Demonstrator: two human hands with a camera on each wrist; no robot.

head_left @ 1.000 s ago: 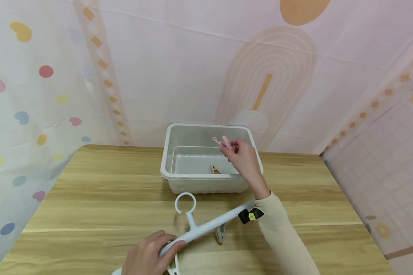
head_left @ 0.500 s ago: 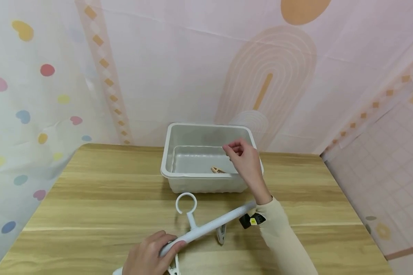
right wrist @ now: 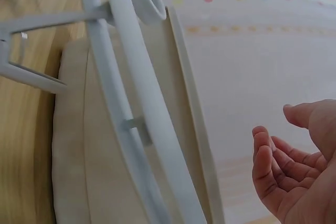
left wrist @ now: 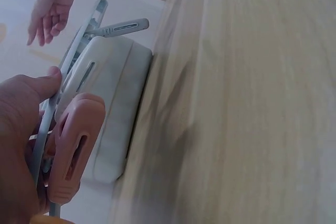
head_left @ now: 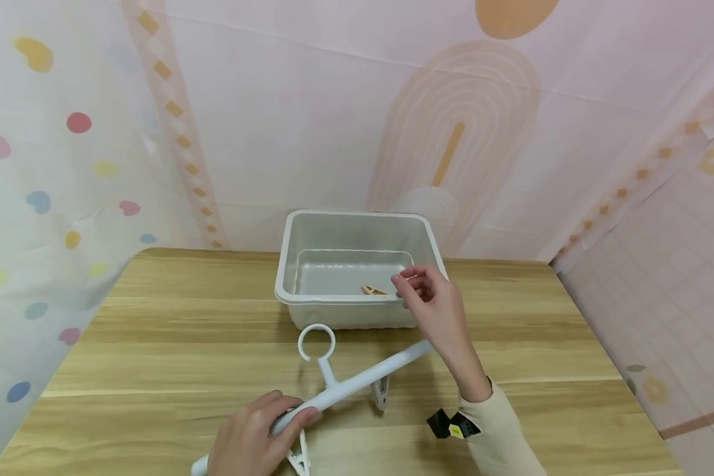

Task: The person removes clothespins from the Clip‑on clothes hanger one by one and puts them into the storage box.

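Note:
My left hand (head_left: 256, 433) grips the bar of a pale blue-white clip hanger (head_left: 363, 378), tilted with its right end farther away. White clips hang from it, one (head_left: 381, 393) near the middle and another (head_left: 300, 456) by my left hand. In the left wrist view a pink clip (left wrist: 76, 150) also sits on the bar, close to my fingers. My right hand (head_left: 434, 304), fingers loosely bent and thumb apart, is over the near right corner of a grey plastic bin (head_left: 351, 315). Nothing lies between those fingers. A wood-coloured clothespin (head_left: 373, 290) lies inside the bin.
The bin stands at the back of the wood-grain table (head_left: 172, 357), against a patterned cloth backdrop (head_left: 297, 132). The hanger's ring-shaped hook (head_left: 317, 326) points up in front of the bin.
My right hand has let go of a pink clothespin over the bin, then drawn back toward me. The wood-coloured clothespin in the bin has turned. My left hand keeps its grip on the hanger.

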